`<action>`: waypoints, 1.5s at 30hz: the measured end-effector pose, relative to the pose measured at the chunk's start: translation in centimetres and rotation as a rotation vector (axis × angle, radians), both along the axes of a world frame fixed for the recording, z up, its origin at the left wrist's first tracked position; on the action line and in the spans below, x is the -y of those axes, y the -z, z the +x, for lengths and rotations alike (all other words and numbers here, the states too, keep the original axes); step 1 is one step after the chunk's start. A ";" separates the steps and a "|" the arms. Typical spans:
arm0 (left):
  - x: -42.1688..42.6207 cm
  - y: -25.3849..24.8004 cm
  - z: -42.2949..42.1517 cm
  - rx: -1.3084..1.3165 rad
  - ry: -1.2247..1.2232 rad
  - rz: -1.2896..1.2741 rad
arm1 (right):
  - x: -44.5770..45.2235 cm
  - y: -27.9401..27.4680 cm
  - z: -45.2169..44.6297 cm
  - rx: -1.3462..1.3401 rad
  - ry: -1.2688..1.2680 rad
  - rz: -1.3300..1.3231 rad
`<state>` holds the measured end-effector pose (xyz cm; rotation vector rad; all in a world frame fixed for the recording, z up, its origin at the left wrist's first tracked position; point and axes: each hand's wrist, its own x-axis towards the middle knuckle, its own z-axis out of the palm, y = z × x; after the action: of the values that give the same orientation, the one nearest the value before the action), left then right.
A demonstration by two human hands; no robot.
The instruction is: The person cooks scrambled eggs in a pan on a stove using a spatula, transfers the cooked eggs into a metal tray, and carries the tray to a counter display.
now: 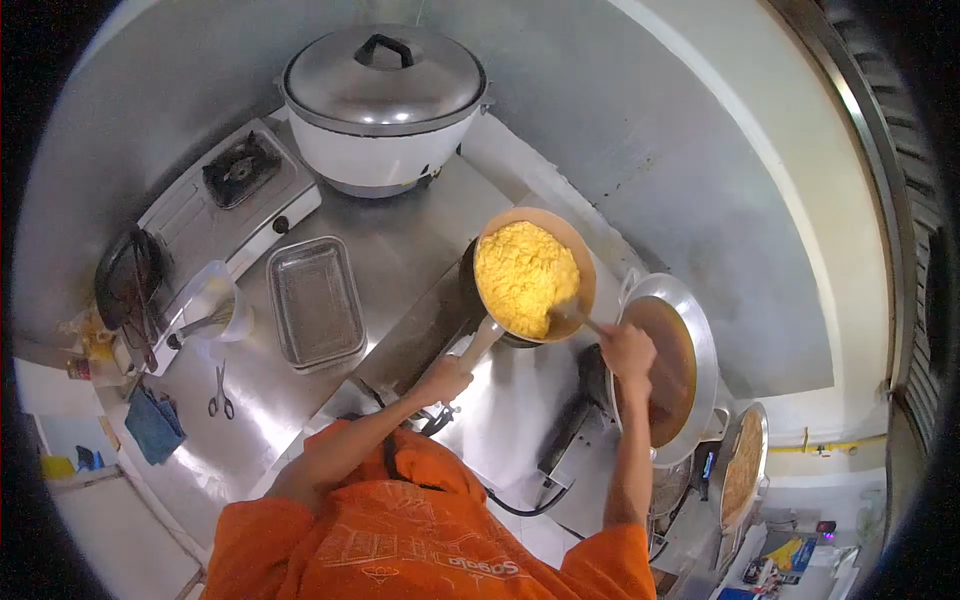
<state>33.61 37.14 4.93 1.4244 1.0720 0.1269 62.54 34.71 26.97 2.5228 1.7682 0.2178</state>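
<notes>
A round pan [578, 243] with a tan inner wall holds a mass of yellow scrambled egg [525, 272]. Wrapped round the pan's light handle [481, 343] is my left hand [443, 381], at the lower left of the pan. My right hand [628, 353] grips a spatula [572, 312], whose blurred head rests at the egg's lower right edge inside the pan. The pan is over a dark burner, which it partly hides.
Right of the pan stands a large pot of brown liquid [660, 370], near my right forearm. A rice cooker [385, 110] is at the back. Leftward are a metal tray [317, 303], scissors [221, 393], a portable stove [230, 200] and a whisk in a container [222, 303].
</notes>
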 end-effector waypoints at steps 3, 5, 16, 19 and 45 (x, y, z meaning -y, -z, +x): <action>0.2 0.8 0.6 -0.001 0.011 -0.033 | -2.7 1.3 0.7 0.122 -0.039 0.072; -0.5 0.8 -0.2 -0.013 0.047 0.023 | -1.9 -0.2 1.0 0.146 -0.120 0.147; 2.7 -2.1 0.5 0.044 -0.125 0.033 | -2.3 0.1 -3.4 -0.158 0.001 0.032; 1.5 0.2 1.0 0.063 -0.102 0.007 | 1.4 -6.3 -6.4 -0.178 -0.028 0.007; 2.8 -0.5 1.5 0.222 -0.180 0.292 | -0.5 -4.8 -17.8 -0.153 0.030 -0.098</action>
<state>35.13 34.31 5.42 1.5282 1.0237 0.5790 44.74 35.23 31.74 2.5560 1.7437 -0.0639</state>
